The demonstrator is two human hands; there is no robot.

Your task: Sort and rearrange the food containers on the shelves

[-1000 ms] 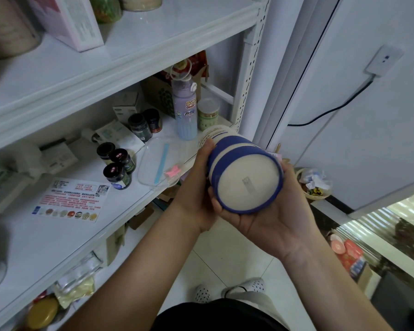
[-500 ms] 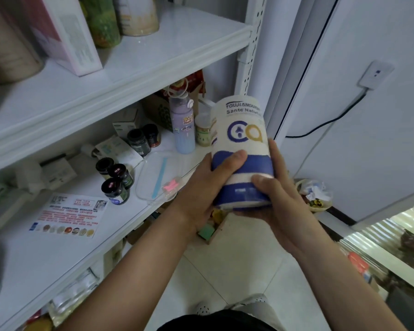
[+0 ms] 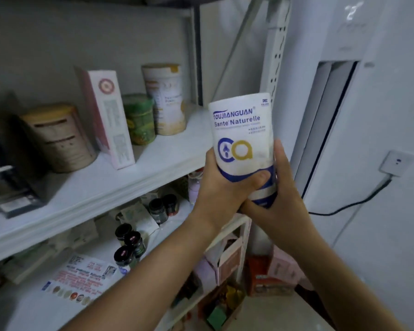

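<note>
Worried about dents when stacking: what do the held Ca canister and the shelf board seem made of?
Ca canister: matte printed wrap, faintly scuffed; tin or cardboard beneath, cannot tell. Shelf board: smooth white with soft sheen, probably painted metal or laminate.

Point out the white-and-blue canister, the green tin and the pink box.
white-and-blue canister [image 3: 243, 130], head view, on its printed label
green tin [image 3: 140, 120], head view, on its side wall
pink box [image 3: 111, 111], head view, on its narrow printed side
</note>
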